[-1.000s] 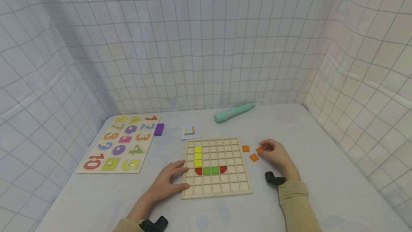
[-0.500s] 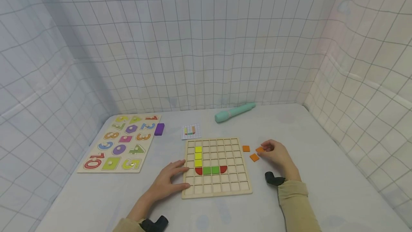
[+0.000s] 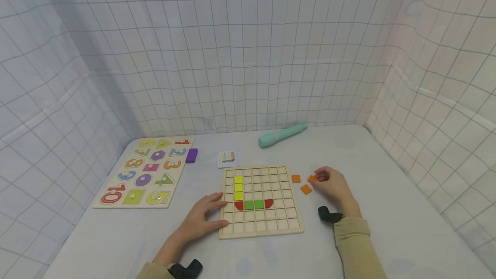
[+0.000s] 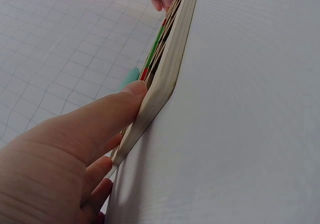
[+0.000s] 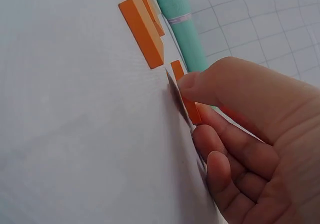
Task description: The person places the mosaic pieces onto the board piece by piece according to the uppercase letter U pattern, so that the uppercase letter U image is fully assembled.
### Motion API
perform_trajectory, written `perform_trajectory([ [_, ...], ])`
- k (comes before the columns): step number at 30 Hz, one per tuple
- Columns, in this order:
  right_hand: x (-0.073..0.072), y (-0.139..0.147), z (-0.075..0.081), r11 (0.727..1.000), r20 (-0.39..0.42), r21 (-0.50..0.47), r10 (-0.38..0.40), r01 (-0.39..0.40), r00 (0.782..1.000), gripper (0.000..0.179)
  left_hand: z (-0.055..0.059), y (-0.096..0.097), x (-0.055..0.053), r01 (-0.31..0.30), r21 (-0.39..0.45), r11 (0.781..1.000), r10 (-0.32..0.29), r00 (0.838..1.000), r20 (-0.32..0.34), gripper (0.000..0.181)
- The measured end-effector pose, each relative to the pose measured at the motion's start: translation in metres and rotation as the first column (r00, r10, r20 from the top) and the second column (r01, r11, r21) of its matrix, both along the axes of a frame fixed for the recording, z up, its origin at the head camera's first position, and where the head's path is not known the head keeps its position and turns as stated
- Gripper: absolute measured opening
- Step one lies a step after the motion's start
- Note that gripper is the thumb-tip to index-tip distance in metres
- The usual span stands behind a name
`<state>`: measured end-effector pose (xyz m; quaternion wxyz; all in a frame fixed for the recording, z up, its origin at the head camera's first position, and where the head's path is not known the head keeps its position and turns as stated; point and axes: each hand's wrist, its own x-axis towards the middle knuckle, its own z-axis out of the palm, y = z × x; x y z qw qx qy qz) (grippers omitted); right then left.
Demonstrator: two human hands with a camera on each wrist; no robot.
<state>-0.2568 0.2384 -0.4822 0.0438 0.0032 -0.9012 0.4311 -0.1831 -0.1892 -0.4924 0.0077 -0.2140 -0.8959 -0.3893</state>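
Observation:
My left hand (image 3: 200,218) rests at the left edge of a wooden grid board (image 3: 271,221), its thumb and fingertips touching the frame. In the left wrist view the thumb (image 4: 110,109) lies on the board's rim. Set in the grid are several yellow squares (image 3: 238,187), two green squares (image 3: 253,205) and two red quarter-round pieces (image 3: 268,203). Right of the board, my right hand (image 3: 334,186) pinches an orange square tile (image 3: 311,178) at the tabletop. The right wrist view has the thumb against that tile (image 5: 192,109), with the fingers partly curled behind.
Two other orange tiles (image 3: 296,178) lie between board and right hand. A small pattern card (image 3: 230,158) is behind the board, with a mint-green stick-shaped object (image 3: 283,135) farther back. A number puzzle board (image 3: 174,184) and a purple block (image 3: 191,156) are at left.
The orange tile at my right fingertips has turned and shifted slightly. My right hand has barely moved, while the left hand and the board stay in place.

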Motion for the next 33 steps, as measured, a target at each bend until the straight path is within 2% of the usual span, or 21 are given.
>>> perform_trajectory([
  [5,-0.001,-0.005,0.007,0.999,-0.068,-0.028,0.014,-0.016,0.998,0.036,-0.001,0.000,0.000,-0.003,-0.001,1.000,0.003,1.000,0.001,0.059],
  [11,-0.002,-0.019,0.018,0.984,-0.184,-0.136,0.092,-0.118,0.979,0.036,-0.001,-0.001,-0.001,0.001,0.003,1.000,-0.001,1.000,-0.009,0.058],
  [19,-0.001,-0.048,0.034,0.956,-0.178,-0.191,0.190,-0.223,0.966,0.031,-0.001,-0.001,-0.001,0.008,0.008,1.000,-0.008,1.000,-0.016,0.058],
  [24,0.001,-0.067,0.044,0.932,-0.193,-0.195,0.269,-0.306,0.944,0.031,0.000,0.000,-0.001,0.012,0.008,1.000,-0.012,1.000,-0.003,0.059],
  [29,0.003,-0.083,0.045,0.913,-0.200,-0.151,0.347,-0.379,0.916,0.029,0.001,-0.001,-0.001,0.011,0.014,1.000,-0.011,1.000,0.004,0.059],
  [33,0.003,-0.095,0.040,0.905,-0.165,-0.098,0.395,-0.413,0.904,0.027,0.001,-0.001,-0.001,0.015,0.018,1.000,-0.015,1.000,0.006,0.060],
])
